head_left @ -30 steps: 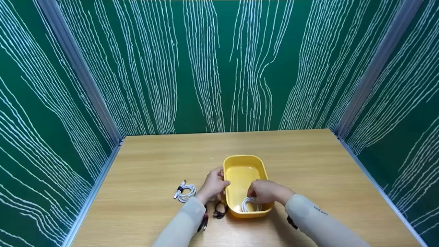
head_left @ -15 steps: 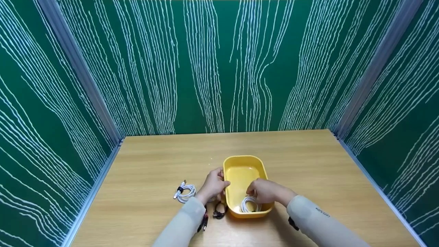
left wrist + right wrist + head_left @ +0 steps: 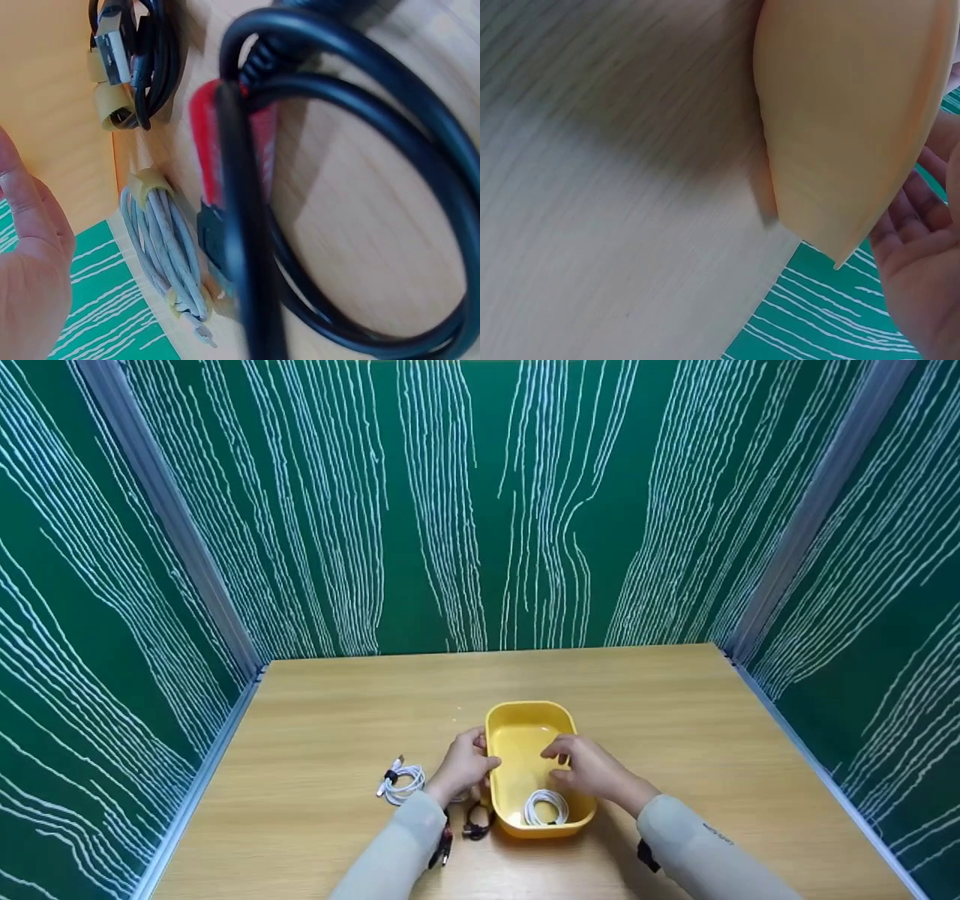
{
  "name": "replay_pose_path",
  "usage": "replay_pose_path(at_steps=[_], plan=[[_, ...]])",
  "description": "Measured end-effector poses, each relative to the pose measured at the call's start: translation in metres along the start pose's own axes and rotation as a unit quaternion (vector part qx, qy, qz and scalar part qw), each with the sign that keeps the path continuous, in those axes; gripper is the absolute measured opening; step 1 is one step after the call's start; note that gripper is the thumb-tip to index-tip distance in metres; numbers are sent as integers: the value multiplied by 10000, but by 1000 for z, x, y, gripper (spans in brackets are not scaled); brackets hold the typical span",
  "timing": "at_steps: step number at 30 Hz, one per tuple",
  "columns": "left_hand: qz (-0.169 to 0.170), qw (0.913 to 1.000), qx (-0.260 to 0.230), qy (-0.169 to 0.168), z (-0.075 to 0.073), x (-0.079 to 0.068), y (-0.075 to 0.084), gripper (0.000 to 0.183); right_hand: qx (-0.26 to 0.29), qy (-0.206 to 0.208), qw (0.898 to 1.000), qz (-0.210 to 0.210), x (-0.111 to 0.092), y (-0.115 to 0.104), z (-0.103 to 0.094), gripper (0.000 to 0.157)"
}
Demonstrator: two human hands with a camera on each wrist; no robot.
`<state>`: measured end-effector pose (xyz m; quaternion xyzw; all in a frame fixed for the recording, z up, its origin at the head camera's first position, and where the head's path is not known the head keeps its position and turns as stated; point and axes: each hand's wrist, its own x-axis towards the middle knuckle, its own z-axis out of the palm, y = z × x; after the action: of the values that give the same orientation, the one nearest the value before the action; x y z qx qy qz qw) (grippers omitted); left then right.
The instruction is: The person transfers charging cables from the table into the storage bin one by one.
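A yellow plastic box [image 3: 517,829] stands on the table, a white coiled cable [image 3: 546,808] lying in its near end. My left hand [image 3: 463,765] grips the box's left wall, thumb over the rim. Over the right half of the box is my right hand [image 3: 590,769], fingers loosely bent and apart, holding nothing. Beside the box, near the left wrist, lie a black coiled USB cable [image 3: 154,67], a grey cable bundle [image 3: 161,240] in a yellowish band and a black cable [image 3: 420,97] with a red part.
Left of the left hand, another white coiled cable [image 3: 401,784] with a black tie lies on the wooden table [image 3: 337,720]. Green walls [image 3: 435,615] with white wavy lines enclose the back and sides, meeting at metal corner posts.
My right hand has let go of the white coiled cable and risen slightly up and right, its fingers spreading. The left hand stays on the box wall.
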<state>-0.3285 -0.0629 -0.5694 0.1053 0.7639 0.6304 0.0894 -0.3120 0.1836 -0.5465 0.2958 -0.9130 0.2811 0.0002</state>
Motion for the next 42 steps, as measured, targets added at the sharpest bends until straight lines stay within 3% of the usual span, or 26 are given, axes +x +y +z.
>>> replay_pose_path(at_steps=[5,13,17,24,29,36,42], plan=[[-8,10000,4,-14,-1,0,-1,52,228,477,9973,518,-3,-1,-1,26],[107,9999,102,-19,-4,-1,-2,60,618,1161,9824,1324,-5,2,-3,37],[211,9994,259,105,-7,-1,0,62,641,1431,9782,1361,-5,7,-4,43],[-81,9999,33,105,-15,-3,4,65,679,1614,9727,1524,-8,18,-4,47],[-27,9999,106,81,-23,-4,4,62,596,1780,9720,1410,-11,25,-1,51],[109,9996,263,60,-35,-13,12,55,746,1757,9683,1610,-14,31,4,57],[33,9992,379,75,-47,-17,8,52,814,1776,9686,1540,-14,32,10,56]])
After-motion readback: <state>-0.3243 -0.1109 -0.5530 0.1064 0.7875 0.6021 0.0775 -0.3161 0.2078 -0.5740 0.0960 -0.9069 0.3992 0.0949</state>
